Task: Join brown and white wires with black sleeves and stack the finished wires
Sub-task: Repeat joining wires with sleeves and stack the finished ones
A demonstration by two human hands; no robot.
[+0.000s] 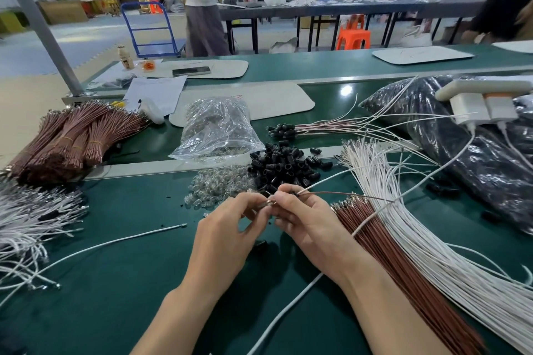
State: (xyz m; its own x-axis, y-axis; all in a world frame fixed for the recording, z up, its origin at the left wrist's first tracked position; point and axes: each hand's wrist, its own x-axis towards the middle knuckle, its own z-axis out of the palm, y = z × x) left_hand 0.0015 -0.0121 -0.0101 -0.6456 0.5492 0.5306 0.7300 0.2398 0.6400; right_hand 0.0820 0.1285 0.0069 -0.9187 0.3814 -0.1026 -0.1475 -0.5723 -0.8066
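Fingertips (284,196) of right hand (302,219) clamped on thin brown wire (346,194) and white wire (323,181), left hand (227,228) pinching small shiny piece (269,203).

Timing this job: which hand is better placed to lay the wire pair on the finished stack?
Probably the right hand: it pinches both wires, and the finished stack lies beyond it. The left hand pinches only their tips.

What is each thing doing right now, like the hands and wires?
left hand, pinching a small shiny part
right hand, pinching a brown wire and a white wire
black sleeves, loose in a pile
finished wires, lying together, sleeves on
brown wire bundles, tied with bands
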